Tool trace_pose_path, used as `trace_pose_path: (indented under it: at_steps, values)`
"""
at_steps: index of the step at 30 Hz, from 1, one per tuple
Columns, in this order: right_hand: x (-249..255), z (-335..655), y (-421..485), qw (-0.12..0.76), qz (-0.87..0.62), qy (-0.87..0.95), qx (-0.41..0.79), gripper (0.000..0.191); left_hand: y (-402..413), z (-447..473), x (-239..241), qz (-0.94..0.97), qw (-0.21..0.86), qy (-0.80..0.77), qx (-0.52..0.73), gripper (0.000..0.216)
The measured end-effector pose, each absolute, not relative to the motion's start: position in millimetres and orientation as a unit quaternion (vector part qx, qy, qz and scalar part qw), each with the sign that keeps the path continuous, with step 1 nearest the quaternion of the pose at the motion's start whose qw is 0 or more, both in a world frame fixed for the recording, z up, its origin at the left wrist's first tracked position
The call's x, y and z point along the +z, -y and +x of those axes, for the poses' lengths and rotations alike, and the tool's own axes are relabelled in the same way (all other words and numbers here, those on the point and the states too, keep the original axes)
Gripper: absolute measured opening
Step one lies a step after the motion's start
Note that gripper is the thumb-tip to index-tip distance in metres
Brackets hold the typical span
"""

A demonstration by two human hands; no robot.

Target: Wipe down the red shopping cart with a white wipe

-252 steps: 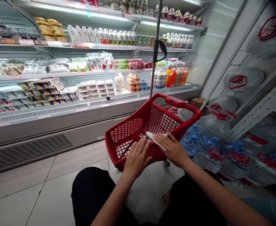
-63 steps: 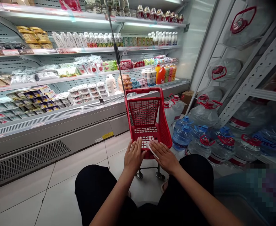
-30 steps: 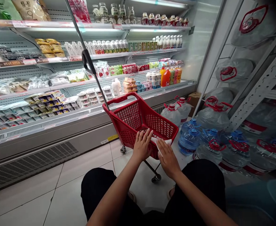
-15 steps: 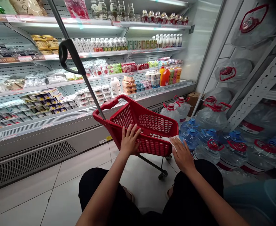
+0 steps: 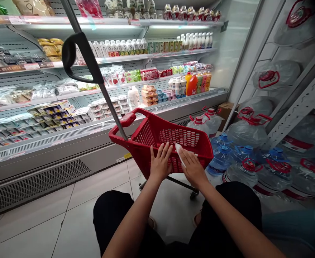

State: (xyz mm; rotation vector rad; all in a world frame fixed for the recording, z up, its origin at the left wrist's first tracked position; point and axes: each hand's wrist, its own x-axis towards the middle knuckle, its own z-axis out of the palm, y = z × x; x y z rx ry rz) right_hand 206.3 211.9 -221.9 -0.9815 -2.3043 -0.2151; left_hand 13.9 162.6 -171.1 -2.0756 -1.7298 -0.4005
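Note:
A red plastic shopping basket cart (image 5: 205, 148) on small wheels stands in front of me, its long grey pole with a black grip (image 5: 91, 59) leaning up to the left. My left hand (image 5: 160, 164) rests on the near side of the basket with its fingers spread, and nothing shows in it. My right hand (image 5: 193, 169) presses a white cloth or tissue (image 5: 178, 147) against the basket's near rim, to the right of my left hand. Most of the white piece is hidden under the fingers, which lie nearly straight.
A refrigerated display (image 5: 79, 134) with bottles, cups and packs runs along the back. To the right, large clear water jugs (image 5: 243, 172) and blue-capped ones (image 5: 222, 156) crowd the floor near a white metal rack (image 5: 294, 107). A blue-green object (image 5: 294, 225) sits at lower right.
My right hand has slid left along the basket rim with the white cloth, from the far right corner towards my left hand. The cart has turned slightly; my left hand stays on its side.

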Motion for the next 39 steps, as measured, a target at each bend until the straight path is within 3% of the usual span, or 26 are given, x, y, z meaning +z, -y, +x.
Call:
trace_pose_path:
  at_steps: [7, 17, 22, 30, 34, 39]
  values:
    - [-252.1, 301.2, -228.9, 0.333, -0.480, 0.809, -0.058, 0.066, -161.3, 26.4, -168.3, -0.732, 0.200, 0.636, -0.142, 0.083]
    - [-217.6, 179.9, -220.2, 0.338, -0.357, 0.870, -0.048, 0.071, -166.1, 40.2, -175.5, -0.733, 0.229, 0.626, -0.134, 0.086]
    - [-223.9, 215.6, -226.2, 0.329, -0.351, 0.875, -0.055, 0.071, -157.5, -3.2, -152.7, -0.748, 0.237, 0.604, -0.139, 0.073]
    - [-246.6, 289.2, -259.2, 0.373, -0.476, 0.795, -0.039, 0.057, -149.9, -40.8, -125.5, -0.683, 0.249, 0.660, -0.186, 0.050]
    - [-234.1, 256.6, -259.9, 0.411, -0.458, 0.788, -0.026, 0.047, -152.8, -24.6, -130.6, -0.676, 0.245, 0.669, -0.189, 0.050]
    - [-212.9, 166.2, -236.5, 0.395, -0.369, 0.841, -0.026, 0.050, -150.5, -18.0, -135.1, -0.683, 0.243, 0.665, -0.179, 0.059]
